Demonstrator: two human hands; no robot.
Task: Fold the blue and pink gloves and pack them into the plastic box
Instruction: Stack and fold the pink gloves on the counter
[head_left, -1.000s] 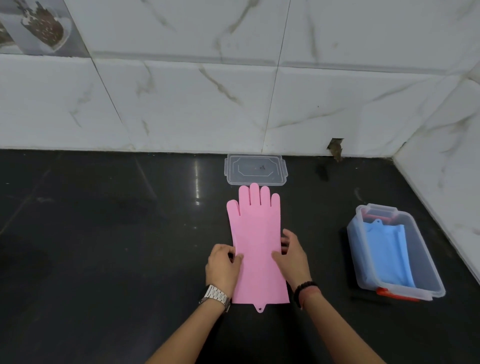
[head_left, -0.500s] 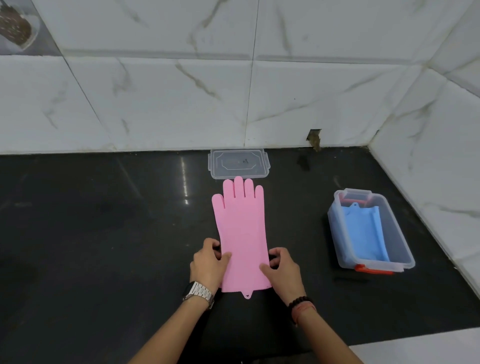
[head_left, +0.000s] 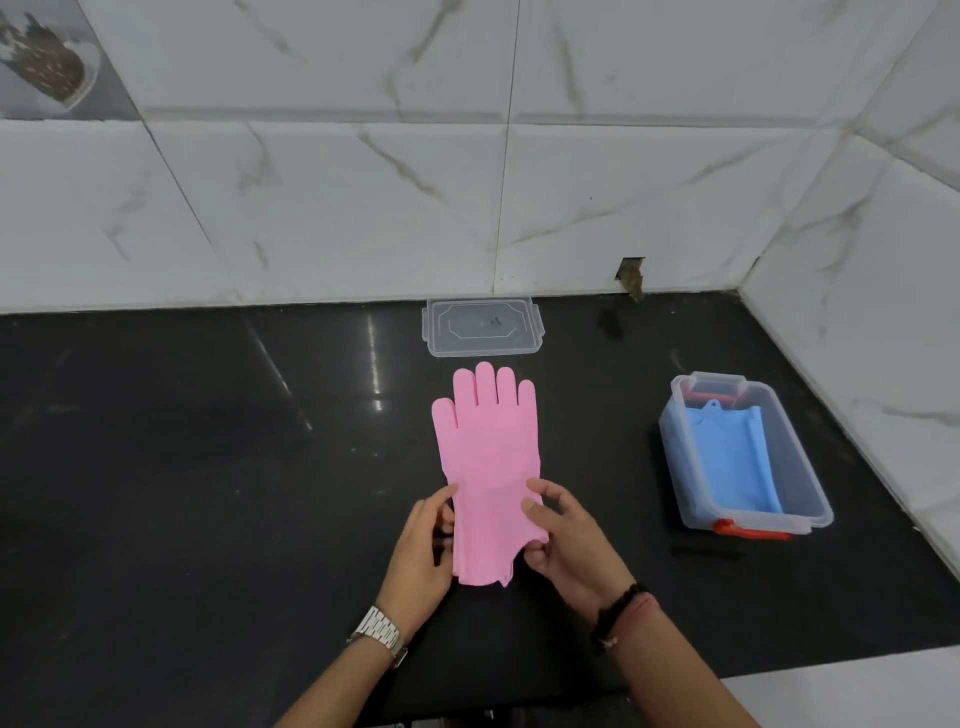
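A pink glove (head_left: 488, 452) lies on the black counter with its fingers pointing at the back wall. Its cuff end is raised off the counter. My left hand (head_left: 423, 545) grips the cuff's left edge, and my right hand (head_left: 563, 540) pinches the right edge between thumb and fingers. To the right stands the clear plastic box (head_left: 810, 499) with a red latch. A folded blue glove (head_left: 737, 457) lies inside it.
The box's clear lid (head_left: 483, 326) lies flat near the back wall, just beyond the pink glove's fingertips. White marble tile walls close the back and right side. The counter's front edge (head_left: 831, 670) shows at the lower right.
Both hands went from pressing on the flat cuff to gripping its edges, and the cuff end has come up off the counter. The camera view shifted slightly.
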